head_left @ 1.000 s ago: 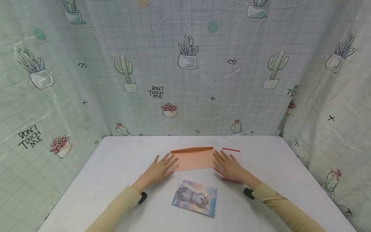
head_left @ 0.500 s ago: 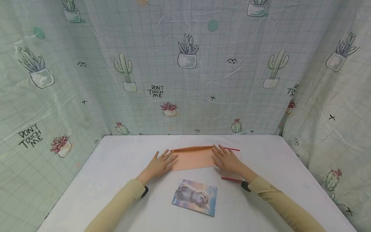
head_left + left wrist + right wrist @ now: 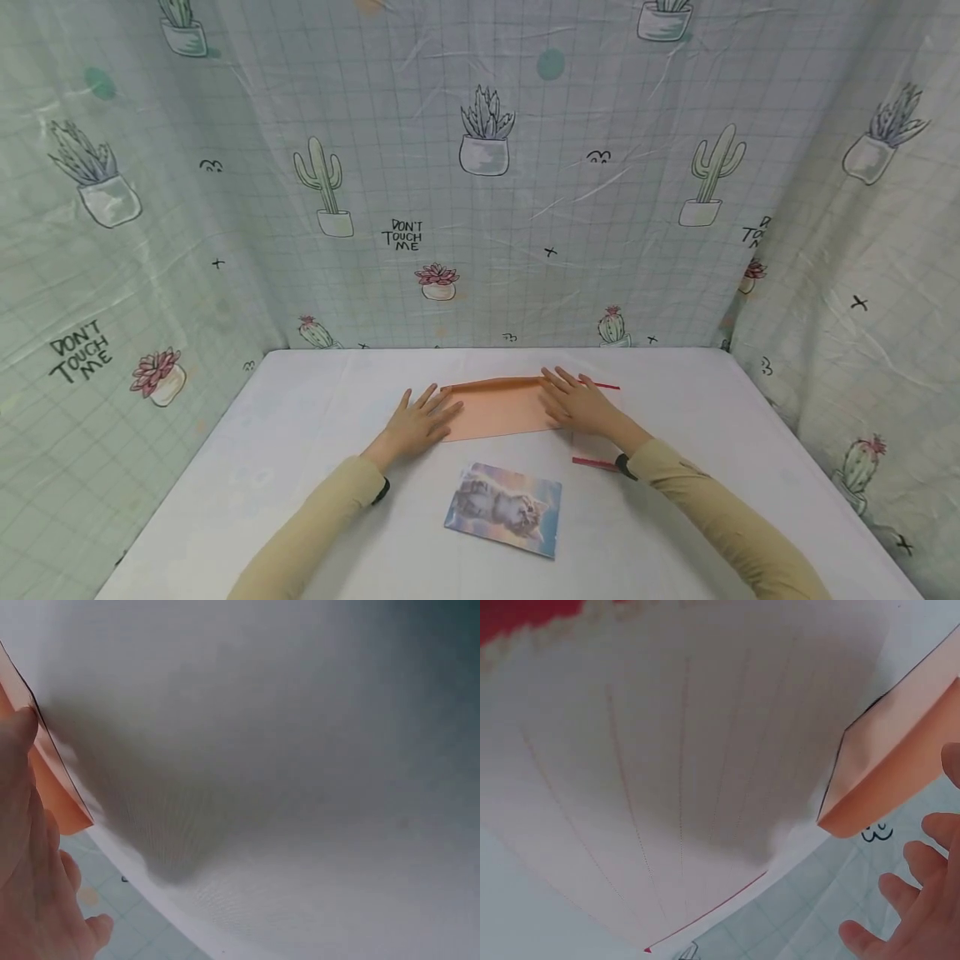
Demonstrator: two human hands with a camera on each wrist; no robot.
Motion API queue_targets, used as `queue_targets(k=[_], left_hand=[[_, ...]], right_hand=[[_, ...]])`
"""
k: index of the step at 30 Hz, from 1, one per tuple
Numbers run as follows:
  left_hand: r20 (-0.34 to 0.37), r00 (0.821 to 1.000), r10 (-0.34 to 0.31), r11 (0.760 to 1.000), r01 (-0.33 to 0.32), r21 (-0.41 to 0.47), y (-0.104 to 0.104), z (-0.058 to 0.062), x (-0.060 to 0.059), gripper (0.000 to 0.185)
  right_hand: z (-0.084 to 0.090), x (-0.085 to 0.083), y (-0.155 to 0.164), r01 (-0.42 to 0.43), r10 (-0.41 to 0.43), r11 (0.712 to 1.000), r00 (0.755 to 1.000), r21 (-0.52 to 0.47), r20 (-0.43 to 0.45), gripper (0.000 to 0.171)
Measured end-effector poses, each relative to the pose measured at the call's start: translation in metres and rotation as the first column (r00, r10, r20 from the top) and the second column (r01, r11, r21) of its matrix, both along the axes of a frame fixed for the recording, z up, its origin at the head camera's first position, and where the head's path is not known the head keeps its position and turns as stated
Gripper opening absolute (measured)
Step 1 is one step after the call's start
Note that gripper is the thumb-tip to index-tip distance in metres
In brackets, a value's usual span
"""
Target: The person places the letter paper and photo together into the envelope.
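The white table (image 3: 300, 467) carries the whole work area, with a cactus-print curtain (image 3: 480, 167) hung along its far edge and both sides.

Step in hand (a judgement): pressing flat an orange envelope (image 3: 498, 408) that lies at the table's middle, its flap folded over along the far edge. The left hand (image 3: 417, 425) lies flat with straight, spread fingers, its fingertips resting on the envelope's left end. The right hand (image 3: 581, 404) lies likewise, fingers straight and slightly spread, over the right end. Neither hand grips anything. Both simply bear down on the paper.

The right wrist view shows the envelope's corner (image 3: 889, 769) lifted a little off the sheet beneath it, so the fold is probably not yet fully creased. The next move would call for even pressure drawn along the far fold, both ends pinned so that the envelope does not slide on the smooth surface.

Under the right hand, and partly hidden by it, lies a sheet of white lined paper (image 3: 667, 787) with red bands on its far and near edges (the head view shows only those bands clearly). Near the person, just short of the envelope and apart from it, lies a cat picture card (image 3: 504, 510).

Count:
- table: one
- curtain: one
- envelope: one
- lined sheet: one
- picture card: one
- hands: two
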State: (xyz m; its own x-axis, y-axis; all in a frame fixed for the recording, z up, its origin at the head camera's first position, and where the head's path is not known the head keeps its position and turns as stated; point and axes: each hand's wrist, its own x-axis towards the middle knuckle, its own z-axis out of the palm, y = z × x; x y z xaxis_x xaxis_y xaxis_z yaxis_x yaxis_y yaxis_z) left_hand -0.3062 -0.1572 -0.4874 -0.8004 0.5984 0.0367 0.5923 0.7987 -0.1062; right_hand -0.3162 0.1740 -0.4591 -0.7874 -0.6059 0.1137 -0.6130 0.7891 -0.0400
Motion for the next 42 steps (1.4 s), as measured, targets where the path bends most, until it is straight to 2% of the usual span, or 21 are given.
queue_targets(k=[7,14,23,33,38,42], left_hand=[[0.040,0.999,0.017,1.000,-0.017,-0.024,0.001,0.003,0.003,0.052],[0.050,0.998,0.035,0.996,-0.030,-0.085,0.002,0.002,0.004,0.055],[0.013,0.999,0.047,0.986,-0.044,-0.159,0.003,0.004,0.005,0.056],[0.015,0.997,0.074,0.978,-0.070,-0.198,0.005,0.012,0.007,0.057],[0.023,0.996,0.085,0.977,-0.078,-0.199,0.005,0.013,0.007,0.057],[0.027,0.996,0.080,0.980,-0.073,-0.187,0.004,0.014,0.007,0.057]], right_hand=[[-0.005,-0.006,-0.004,-0.061,0.064,0.991,0.998,0.117,-0.021,0.055],[-0.008,-0.007,-0.009,-0.104,0.115,0.975,0.992,0.197,-0.044,0.053],[-0.010,-0.011,-0.018,-0.093,0.100,0.970,0.995,0.226,-0.021,0.053],[-0.011,-0.018,-0.025,-0.062,0.063,0.980,0.998,0.190,0.000,0.051],[-0.008,-0.018,-0.027,-0.043,0.038,0.985,0.999,0.167,0.031,0.050],[-0.007,-0.021,-0.031,-0.024,0.014,0.982,0.998,0.186,0.054,0.050]])
